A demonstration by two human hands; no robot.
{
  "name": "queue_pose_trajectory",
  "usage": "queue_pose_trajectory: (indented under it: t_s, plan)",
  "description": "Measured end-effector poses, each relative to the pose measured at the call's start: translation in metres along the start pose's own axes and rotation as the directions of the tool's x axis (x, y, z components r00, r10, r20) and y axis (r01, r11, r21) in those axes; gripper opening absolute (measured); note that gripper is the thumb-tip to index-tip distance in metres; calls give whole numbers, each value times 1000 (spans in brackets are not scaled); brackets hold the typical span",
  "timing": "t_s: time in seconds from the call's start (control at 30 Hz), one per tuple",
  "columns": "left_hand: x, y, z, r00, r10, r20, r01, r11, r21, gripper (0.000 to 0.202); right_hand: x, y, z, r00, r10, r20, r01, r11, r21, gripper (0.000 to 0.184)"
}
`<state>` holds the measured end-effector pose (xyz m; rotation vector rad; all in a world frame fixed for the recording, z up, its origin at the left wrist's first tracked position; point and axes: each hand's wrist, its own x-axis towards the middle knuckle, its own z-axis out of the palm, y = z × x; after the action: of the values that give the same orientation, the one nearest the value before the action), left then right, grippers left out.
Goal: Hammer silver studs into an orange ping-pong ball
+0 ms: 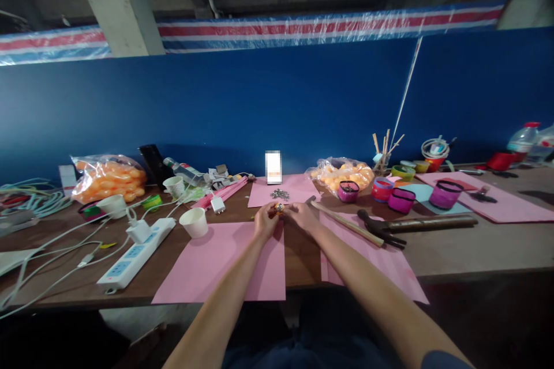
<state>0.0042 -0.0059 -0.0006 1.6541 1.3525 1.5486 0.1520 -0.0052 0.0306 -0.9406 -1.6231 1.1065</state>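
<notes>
Above the middle of the table, my left hand (265, 222) is closed on a small orange piece with a shiny round metal part (279, 207). The fingers of my right hand (301, 217) are pinched together at the right side of the same piece, and their tips are too small to make out clearly. Just beyond both hands, a heap of small silvery metal parts (279, 194) lies on a pink sheet (257, 197). Nearer to me, a larger pink sheet (225, 268) lies partly under my left forearm.
A white paper cup (194, 223) and a power strip (136, 255) with cables are at left. Bags of orange balls (110, 181) (341, 173) stand on both sides. A hammer (424, 223), a wooden-handled tool (350, 223) and purple containers (445, 195) lie right. A blurred white upright object (273, 167) stands behind.
</notes>
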Motion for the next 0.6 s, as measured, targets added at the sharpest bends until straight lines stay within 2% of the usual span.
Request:
queue_pose_trajectory:
  t_s: [0.6]
  plan:
    - [0,-4,0,1000,9,21,-9,1000,25,43,0,2,0,998,48,-33,-46,998,41,29]
